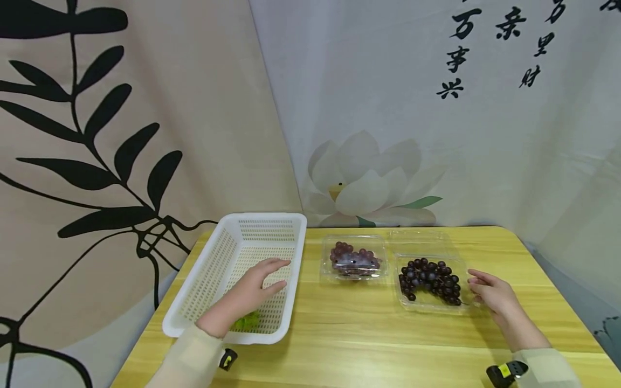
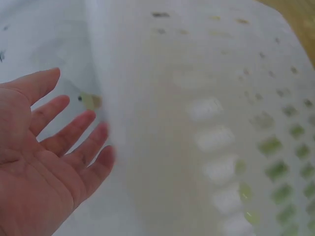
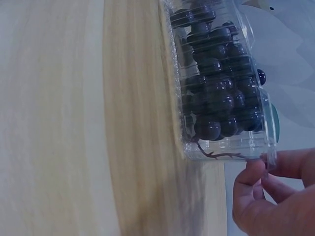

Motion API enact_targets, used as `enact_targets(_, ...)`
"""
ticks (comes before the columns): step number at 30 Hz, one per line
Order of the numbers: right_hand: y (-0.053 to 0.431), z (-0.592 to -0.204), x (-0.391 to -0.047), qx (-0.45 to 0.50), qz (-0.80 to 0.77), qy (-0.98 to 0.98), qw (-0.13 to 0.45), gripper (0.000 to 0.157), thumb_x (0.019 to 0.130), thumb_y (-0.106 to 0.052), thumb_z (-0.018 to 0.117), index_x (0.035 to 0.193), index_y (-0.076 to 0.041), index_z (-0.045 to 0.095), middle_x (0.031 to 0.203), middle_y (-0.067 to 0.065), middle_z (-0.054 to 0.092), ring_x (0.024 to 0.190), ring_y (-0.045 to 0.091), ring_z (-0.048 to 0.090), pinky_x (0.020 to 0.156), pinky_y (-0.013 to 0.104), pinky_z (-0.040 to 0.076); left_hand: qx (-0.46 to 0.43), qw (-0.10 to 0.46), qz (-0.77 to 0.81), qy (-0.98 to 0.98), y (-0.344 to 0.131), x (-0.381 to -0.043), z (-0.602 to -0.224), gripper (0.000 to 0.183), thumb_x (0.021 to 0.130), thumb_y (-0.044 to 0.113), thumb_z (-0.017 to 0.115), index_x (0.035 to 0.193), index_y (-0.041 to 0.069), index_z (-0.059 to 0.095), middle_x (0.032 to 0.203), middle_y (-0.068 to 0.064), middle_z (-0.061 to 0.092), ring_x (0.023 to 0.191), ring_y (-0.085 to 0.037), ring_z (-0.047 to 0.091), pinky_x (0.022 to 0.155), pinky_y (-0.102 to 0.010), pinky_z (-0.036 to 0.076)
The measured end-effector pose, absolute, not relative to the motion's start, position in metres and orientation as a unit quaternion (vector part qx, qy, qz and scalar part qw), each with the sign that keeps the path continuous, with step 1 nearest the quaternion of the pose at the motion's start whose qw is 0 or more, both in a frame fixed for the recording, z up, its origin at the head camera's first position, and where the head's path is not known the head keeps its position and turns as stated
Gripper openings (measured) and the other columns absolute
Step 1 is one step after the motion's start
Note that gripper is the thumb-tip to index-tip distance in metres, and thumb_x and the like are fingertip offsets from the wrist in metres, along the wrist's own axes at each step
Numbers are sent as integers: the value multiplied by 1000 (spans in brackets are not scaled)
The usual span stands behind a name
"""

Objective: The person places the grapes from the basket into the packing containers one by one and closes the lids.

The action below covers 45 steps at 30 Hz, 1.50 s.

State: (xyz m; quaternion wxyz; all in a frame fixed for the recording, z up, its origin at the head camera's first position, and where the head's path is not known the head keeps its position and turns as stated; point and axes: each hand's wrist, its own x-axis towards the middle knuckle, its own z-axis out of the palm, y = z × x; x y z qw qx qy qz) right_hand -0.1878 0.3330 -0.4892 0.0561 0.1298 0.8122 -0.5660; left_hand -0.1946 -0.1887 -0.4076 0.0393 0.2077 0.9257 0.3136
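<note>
My left hand (image 1: pixel 255 281) is held over a white perforated basket (image 1: pixel 299 237), fingers spread and holding nothing. Something green (image 1: pixel 248 321), likely green grapes, lies in the basket's near end, partly hidden by my forearm. My right hand (image 3: pixel 275 196) pinches the rim at one side of a clear plastic box (image 3: pixel 221 153) between thumb and fingers. Dark grapes (image 1: pixel 429 280) on their stem fill that box, and its clear lid (image 1: pixel 421 242) is folded back. In the left wrist view my left hand (image 2: pixel 54 152) shows an open palm beside the basket's wall.
A closed clear box (image 1: pixel 326 267) with reddish grapes (image 1: pixel 356 256) stands between the basket and the box of dark grapes. Everything rests on a wooden table (image 1: pixel 349 339). A printed curtain (image 1: pixel 368 108) hangs right behind the table's far edge.
</note>
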Motion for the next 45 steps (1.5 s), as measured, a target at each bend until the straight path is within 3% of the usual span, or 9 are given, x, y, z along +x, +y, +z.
enact_targets(10, 334, -490, -187, 129, -559, 817, 56, 52, 99, -11, 43, 144, 9, 26, 94, -13, 55, 79, 3, 55, 66, 23, 51, 180, 69, 310, 931, -240, -194, -423, 50, 92, 32, 61, 138, 17, 49, 139, -8, 49, 123, -33, 48, 100, -54, 40)
enact_targets(22, 334, -490, -187, 133, -558, 817, 57, 52, 100, -12, 42, 145, 8, 26, 95, -12, 55, 79, 2, 54, 65, 23, 51, 234, 140, 345, 898, -291, -198, -435, 45, 91, 17, 62, 131, -1, 52, 135, -26, 49, 125, -52, 39, 98, -68, 32)
enact_targets(35, 333, -490, -187, 131, -559, 817, 52, 52, 99, -11, 43, 145, 8, 26, 92, -15, 55, 78, 2, 55, 66, 23, 51, 164, 231, 281, 917, -300, -198, -448, 55, 79, 19, 75, 130, 15, 58, 136, -17, 52, 126, -47, 40, 99, -67, 31)
enact_targets(45, 333, -491, -187, 136, -564, 813, 55, 52, 100, -11, 42, 145, 8, 26, 93, -15, 54, 78, 2, 55, 65, 22, 51, 91, 258, 261, 926, -302, -196, -452, 71, 70, 10, 81, 135, 16, 52, 127, -17, 53, 121, -45, 43, 100, -66, 30)
